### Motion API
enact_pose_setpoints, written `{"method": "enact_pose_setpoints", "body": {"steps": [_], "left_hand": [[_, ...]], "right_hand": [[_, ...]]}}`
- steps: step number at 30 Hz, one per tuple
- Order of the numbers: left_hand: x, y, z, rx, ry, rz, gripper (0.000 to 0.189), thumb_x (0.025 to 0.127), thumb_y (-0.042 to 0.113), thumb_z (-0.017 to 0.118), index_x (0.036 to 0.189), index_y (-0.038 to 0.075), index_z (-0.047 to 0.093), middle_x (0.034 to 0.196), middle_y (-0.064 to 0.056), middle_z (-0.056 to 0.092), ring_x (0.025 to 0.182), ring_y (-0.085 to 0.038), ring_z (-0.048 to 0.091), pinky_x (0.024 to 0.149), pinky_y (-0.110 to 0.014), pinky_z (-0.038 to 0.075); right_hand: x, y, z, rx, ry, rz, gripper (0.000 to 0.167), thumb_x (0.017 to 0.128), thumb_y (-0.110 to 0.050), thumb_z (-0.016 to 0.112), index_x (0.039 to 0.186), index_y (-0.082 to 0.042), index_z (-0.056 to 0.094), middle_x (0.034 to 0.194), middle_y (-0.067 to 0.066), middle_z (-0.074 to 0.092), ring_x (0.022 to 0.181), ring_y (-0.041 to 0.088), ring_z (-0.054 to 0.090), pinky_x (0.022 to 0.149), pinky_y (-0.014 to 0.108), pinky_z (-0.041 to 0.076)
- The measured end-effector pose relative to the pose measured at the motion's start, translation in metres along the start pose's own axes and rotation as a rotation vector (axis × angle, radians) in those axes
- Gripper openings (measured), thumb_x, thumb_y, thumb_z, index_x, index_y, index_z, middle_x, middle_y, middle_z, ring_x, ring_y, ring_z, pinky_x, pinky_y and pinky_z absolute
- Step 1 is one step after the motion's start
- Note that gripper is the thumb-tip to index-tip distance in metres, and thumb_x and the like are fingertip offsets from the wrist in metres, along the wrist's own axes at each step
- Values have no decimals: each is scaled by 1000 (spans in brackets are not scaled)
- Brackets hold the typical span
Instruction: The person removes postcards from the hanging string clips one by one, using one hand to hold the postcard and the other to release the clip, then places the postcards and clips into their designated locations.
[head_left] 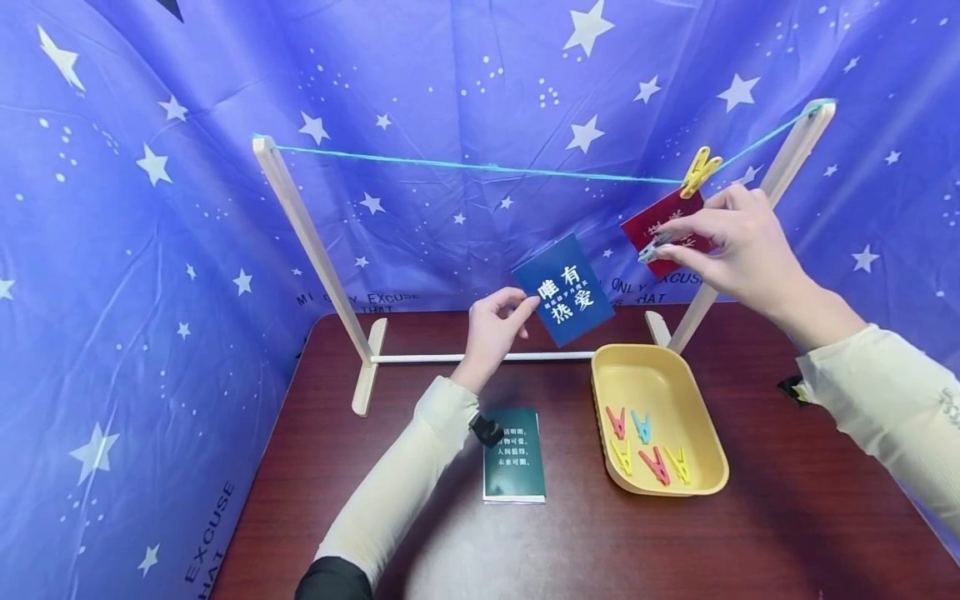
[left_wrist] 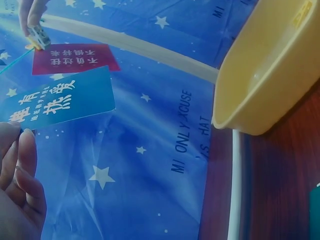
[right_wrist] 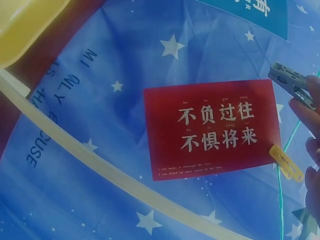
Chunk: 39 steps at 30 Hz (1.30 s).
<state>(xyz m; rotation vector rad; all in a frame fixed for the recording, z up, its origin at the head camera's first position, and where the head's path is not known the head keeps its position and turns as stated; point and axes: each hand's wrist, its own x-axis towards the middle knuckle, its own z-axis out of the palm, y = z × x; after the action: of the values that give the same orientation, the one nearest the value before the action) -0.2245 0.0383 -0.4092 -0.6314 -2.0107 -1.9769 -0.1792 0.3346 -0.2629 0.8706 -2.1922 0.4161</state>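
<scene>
My left hand [head_left: 495,327] pinches a blue card [head_left: 576,292] with white characters by its left edge, above the table and below the line. My right hand [head_left: 752,242] holds a grey-blue clothespin [right_wrist: 291,85] between thumb and fingertips, close to the upper corner of the red card [right_wrist: 215,132] in the right wrist view. The red card hangs tilted from a teal string [head_left: 480,168] by one yellow clothespin [head_left: 701,172] at its other top corner. In the head view, my right hand covers part of the red card.
The string spans two wooden posts [head_left: 311,242] joined by a white bar [head_left: 420,358]. On the dark red table [head_left: 360,517] stands a yellow basket [head_left: 708,417] with several clothespins [head_left: 655,465]. Left of it lies a green card stack [head_left: 517,475]. A starry blue curtain hangs behind.
</scene>
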Motion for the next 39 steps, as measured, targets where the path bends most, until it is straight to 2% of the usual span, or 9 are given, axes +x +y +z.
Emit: {"method": "enact_pose_setpoints", "body": {"steps": [3, 8, 10, 19, 28, 33, 37, 38, 39], "left_hand": [[-2, -2, -2, 5, 0, 0, 14, 94, 12, 79, 94, -1, 77, 85, -21, 73, 48, -17, 60, 56, -21, 50], [-5, -4, -4, -5, -11, -5, 13, 93, 11, 79, 94, -1, 77, 83, -17, 73, 50, -31, 61, 55, -22, 49], [-7, -4, -5, -15, -25, -10, 12, 93, 10, 79, 94, -2, 77, 81, -17, 72, 50, -32, 61, 53, -22, 48], [-16, -5, -8, -31, -82, -60, 13, 93, 9, 78, 98, -3, 77, 78, -16, 71, 50, -12, 57, 51, -22, 47], [-24, -6, -11, -36, -101, -43, 11, 93, 6, 78, 98, -4, 76, 69, -4, 66, 50, -11, 57, 54, -24, 48], [-28, -7, -12, -50, -116, -77, 13, 93, 7, 77, 100, -5, 75, 71, -5, 67, 49, -11, 58, 57, -25, 54], [-31, -9, -13, -46, -121, -110, 13, 93, 7, 78, 100, -4, 76, 72, -4, 68, 49, -10, 58, 56, -27, 56], [-31, -9, -14, -41, -121, -116, 13, 93, 8, 78, 100, -4, 76, 73, -3, 69, 49, -10, 58, 56, -28, 56], [-32, -10, -15, -36, -121, -120, 13, 93, 8, 78, 99, -3, 76, 73, -3, 70, 48, -10, 58, 56, -29, 56]], "right_hand": [[-4, -3, 1, -1, -9, 12, 74, 96, -71, 52, 97, -3, 81, 69, 7, 62, 81, 17, 36, 73, 38, 22], [-10, -7, 4, -1, -34, 30, 77, 96, -73, 51, 97, -1, 80, 70, 8, 63, 82, 20, 38, 73, 37, 23], [-13, -8, 5, -3, -47, 42, 79, 96, -73, 51, 98, 0, 80, 70, 8, 64, 82, 21, 39, 73, 37, 23], [-24, -3, 6, -31, -87, 94, 87, 93, -79, 48, 98, 2, 80, 69, 10, 65, 82, 25, 40, 73, 39, 23], [-31, 0, 8, -12, -87, 107, 86, 90, -80, 49, 98, 0, 81, 68, 7, 62, 83, 21, 40, 74, 38, 24], [-38, 0, 12, -12, -75, 90, 83, 92, -78, 52, 96, -1, 81, 65, 6, 61, 80, 23, 40, 72, 37, 22], [-44, 0, 15, -6, -102, 99, 82, 92, -78, 50, 98, -2, 81, 68, 7, 62, 81, 25, 42, 72, 37, 22], [-46, 0, 16, -2, -114, 106, 79, 93, -76, 54, 99, -2, 81, 69, 7, 63, 82, 26, 43, 72, 38, 23], [-48, 0, 17, 2, -126, 114, 70, 93, -70, 63, 100, -2, 81, 71, 7, 64, 83, 26, 43, 72, 38, 24]]}}
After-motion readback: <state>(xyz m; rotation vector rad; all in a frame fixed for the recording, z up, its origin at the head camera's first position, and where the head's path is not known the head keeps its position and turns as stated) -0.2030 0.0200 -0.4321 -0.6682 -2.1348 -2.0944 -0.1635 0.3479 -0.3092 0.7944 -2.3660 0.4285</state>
